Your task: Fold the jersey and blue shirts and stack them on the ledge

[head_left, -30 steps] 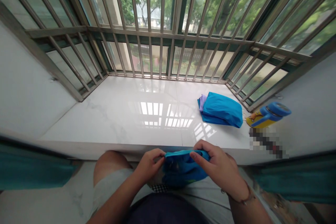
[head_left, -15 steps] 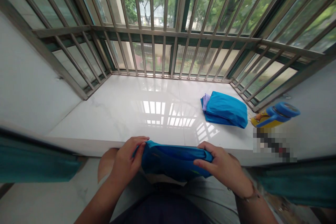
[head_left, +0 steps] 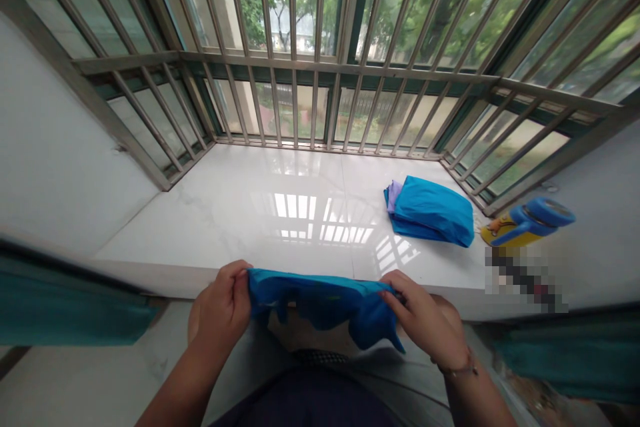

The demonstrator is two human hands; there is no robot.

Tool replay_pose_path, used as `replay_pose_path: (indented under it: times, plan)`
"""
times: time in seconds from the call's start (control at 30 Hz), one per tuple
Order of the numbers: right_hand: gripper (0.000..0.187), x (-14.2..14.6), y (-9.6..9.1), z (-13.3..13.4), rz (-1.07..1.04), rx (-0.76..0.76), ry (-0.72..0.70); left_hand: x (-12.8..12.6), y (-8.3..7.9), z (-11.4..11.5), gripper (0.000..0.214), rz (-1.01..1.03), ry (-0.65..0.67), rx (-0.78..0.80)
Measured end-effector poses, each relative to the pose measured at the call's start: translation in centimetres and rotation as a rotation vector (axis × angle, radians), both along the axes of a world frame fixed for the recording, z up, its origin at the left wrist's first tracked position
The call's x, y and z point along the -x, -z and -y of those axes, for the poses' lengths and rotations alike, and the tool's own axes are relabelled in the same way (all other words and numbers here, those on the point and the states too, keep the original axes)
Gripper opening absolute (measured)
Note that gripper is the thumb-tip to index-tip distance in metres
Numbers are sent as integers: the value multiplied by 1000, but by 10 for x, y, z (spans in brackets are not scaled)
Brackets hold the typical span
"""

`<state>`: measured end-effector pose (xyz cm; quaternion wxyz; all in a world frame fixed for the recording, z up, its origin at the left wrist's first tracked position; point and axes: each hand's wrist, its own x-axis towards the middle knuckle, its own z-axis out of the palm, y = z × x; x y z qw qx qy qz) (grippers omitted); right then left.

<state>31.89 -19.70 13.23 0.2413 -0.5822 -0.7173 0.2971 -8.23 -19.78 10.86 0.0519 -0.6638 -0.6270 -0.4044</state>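
Observation:
A blue cloth (head_left: 325, 300) is stretched between my two hands just in front of the white sill's near edge, above my lap. My left hand (head_left: 226, 303) is closed on its left end. My right hand (head_left: 425, 323) pinches its right end, where a loose corner hangs down. Both hands hold it at about the same height. A folded blue cloth (head_left: 433, 210) with a purple layer under it lies on the sill to the right, well away from both hands.
The glossy white sill (head_left: 260, 213) is fenced by metal window bars (head_left: 310, 107) at the back and sides. A yellow bottle with a blue cap (head_left: 527, 221) lies at the right edge. Teal curtains (head_left: 65, 310) hang low at both sides.
My hands have drawn apart, and the bunched blue cloth is now spread wide between them. My left hand moved left; a corner of the cloth dropped under my right hand.

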Motion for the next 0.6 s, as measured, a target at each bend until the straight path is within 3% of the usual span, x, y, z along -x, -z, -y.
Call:
replay_pose_path:
  times: [0.07, 0.13, 0.2, 0.27, 0.4, 0.5, 0.6]
  plan:
    - [29, 2, -1, 4, -29, -17, 90, 11, 1, -1, 22, -48, 62, 33]
    - [32, 3, -5, 8, -34, -38, 180, 21, 0, -5, 21, -102, 231, 84]
    - [34, 3, -10, 12, -20, -84, 240, 31, -1, -11, 19, -156, 409, 202]
    - [36, 0, -14, 15, -3, -133, 242, 39, 0, -17, 16, -207, 504, 381]
    - [33, -8, -16, 21, 85, -110, 56, 50, 11, -23, 16, -235, 432, 628]
    - [20, -16, -11, 22, 212, -35, -68, 57, 23, -20, 22, -149, 328, 548]
    - [16, -29, -2, 20, 301, -54, -77, 65, 31, -10, 25, -24, 203, 379]
